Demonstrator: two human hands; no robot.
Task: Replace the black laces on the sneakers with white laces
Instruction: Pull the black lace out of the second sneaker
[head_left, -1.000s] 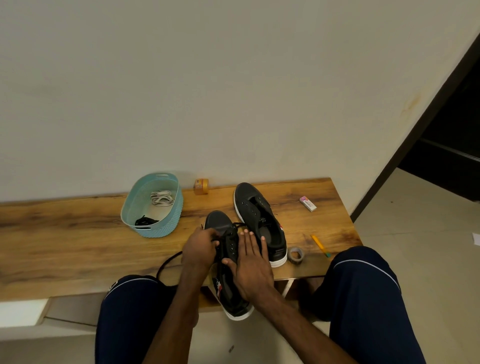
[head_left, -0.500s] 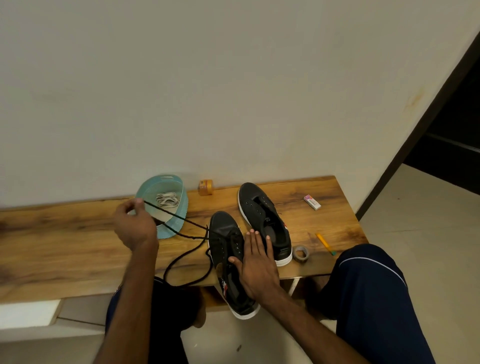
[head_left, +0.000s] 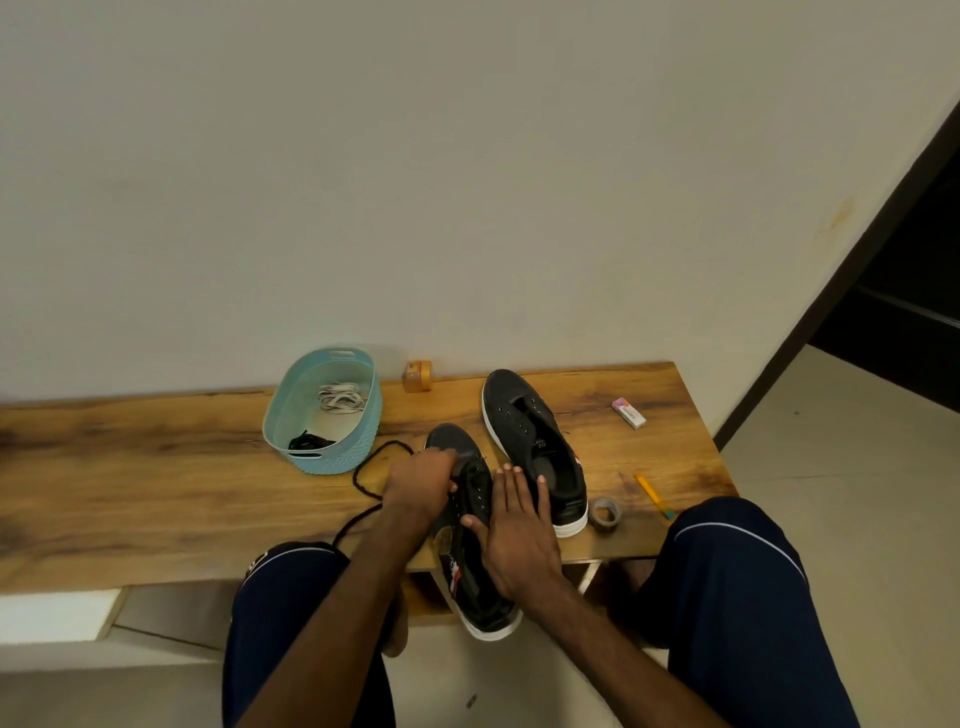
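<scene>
Head camera puts my two hands low in the centre of the frame, both on the near black sneaker (head_left: 470, 525), which lies toe-away across the front edge of the wooden bench (head_left: 156, 499) with its heel hanging past the edge. My left hand (head_left: 421, 486) is curled over the toe end of that sneaker, fingers drawn together at the eyelets; I cannot tell whether they pinch the lace itself. My right hand (head_left: 517, 535) lies flat on the shoe's upper, fingers straight and spread, pressing it down rather than gripping. A black lace (head_left: 363, 483) loops out to the left of my left hand across the bench top and trails down toward my left knee. The second sneaker (head_left: 535, 447) sits just right of the first, fully on the bench, its eyelets bare. Up and to the left stands a light blue basket (head_left: 332, 452), holding a bundle of white laces (head_left: 340, 397) at its far end and a dark lace (head_left: 306, 441) at its near end. Along the wall is a small orange object (head_left: 418, 375); toward the right edge of the bench lie an eraser (head_left: 628, 413), a yellow pencil (head_left: 652, 493) and a roll of grey tape (head_left: 605, 513).
</scene>
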